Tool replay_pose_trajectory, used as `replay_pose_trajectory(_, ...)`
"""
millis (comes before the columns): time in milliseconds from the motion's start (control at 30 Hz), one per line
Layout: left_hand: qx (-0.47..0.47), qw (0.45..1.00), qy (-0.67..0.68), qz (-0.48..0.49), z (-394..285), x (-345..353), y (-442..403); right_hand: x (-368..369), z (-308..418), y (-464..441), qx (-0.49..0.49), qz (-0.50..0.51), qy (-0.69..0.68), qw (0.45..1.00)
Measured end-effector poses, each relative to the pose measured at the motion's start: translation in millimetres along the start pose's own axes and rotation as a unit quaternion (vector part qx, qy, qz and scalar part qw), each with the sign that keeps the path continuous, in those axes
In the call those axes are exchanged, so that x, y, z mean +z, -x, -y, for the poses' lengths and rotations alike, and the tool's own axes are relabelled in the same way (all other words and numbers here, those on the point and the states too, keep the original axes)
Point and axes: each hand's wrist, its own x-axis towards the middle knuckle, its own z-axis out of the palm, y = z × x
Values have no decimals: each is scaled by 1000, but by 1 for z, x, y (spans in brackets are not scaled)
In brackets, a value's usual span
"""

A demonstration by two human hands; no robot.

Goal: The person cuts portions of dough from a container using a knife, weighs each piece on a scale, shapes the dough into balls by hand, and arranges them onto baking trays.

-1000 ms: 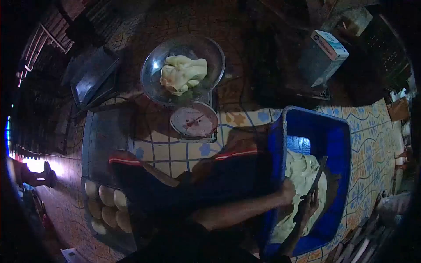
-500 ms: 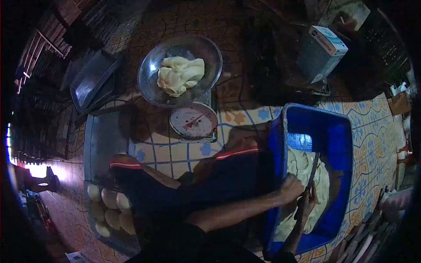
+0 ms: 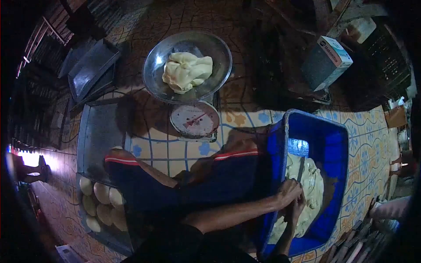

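Observation:
In the blue tub [image 3: 340, 175] lies a large mass of pale dough [image 3: 313, 188]. A long narrow blade [image 3: 301, 168] stands up over the dough from my right hand [image 3: 297, 209], which is closed round its lower end. My left hand [image 3: 289, 192] is closed just beside my right hand, over the tub's near side; what its fingers grip is hidden. Another lump of dough [image 3: 186, 72] rests in a metal bowl [image 3: 221, 72] on top of a dial scale [image 3: 195, 120].
At the left, a metal tray [image 3: 101, 140] adjoins another holding several round dough pieces [image 3: 101, 193]. More trays [image 3: 92, 70] lean behind. A box [image 3: 326, 63] is at the back right, and sticks [image 3: 355, 245] lie at the lower right. My knees flank the tiled floor.
The blade and my right hand have moved left across the dough, close against my left hand. My left hand has shifted from the dough's left edge to beside the blade. The view has shifted slightly.

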Motion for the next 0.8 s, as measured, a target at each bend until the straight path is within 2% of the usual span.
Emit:
replay_pose_trajectory(133,-1,1000,-1,-6,1,0,-1,-18,-22,2,68,69,-2,995)
replay_pose_trajectory(167,-2,1000,1,-8,1,0,0,-19,-24,5,71,42,32,996)
replay_pose_trajectory(267,-3,1000,4,-9,1,0,0,5,3,8,150,-82,-3,985)
replay_pose_trajectory(300,-2,1000,5,-10,0,-1,0,0,5,1,91,-7,-3,996)
replay_pose_trajectory(400,-5,1000,12,-18,1,-2,2,-1,5,-2,107,-11,-40,993)
replay_pose_trajectory(533,-9,998,39,-47,5,-4,4,6,-15,19,194,-122,82,970)
replay_pose_trajectory(567,-14,995,62,-79,7,-6,5,17,-6,24,172,-126,7,977)
replay_pose_trajectory(633,-19,973,134,-189,13,-13,9,10,40,35,235,34,50,970)
replay_pose_trajectory(667,-21,941,165,-293,15,-18,10,9,63,38,260,118,72,956)
replay_pose_trajectory(733,-2,856,253,-451,28,-43,12,4,89,60,290,103,50,950)
replay_pose_trajectory(767,37,847,319,-424,37,-63,11,-3,92,72,305,94,42,947)
replay_pose_trajectory(800,44,840,368,-397,48,-101,32,-12,84,76,268,61,69,959)
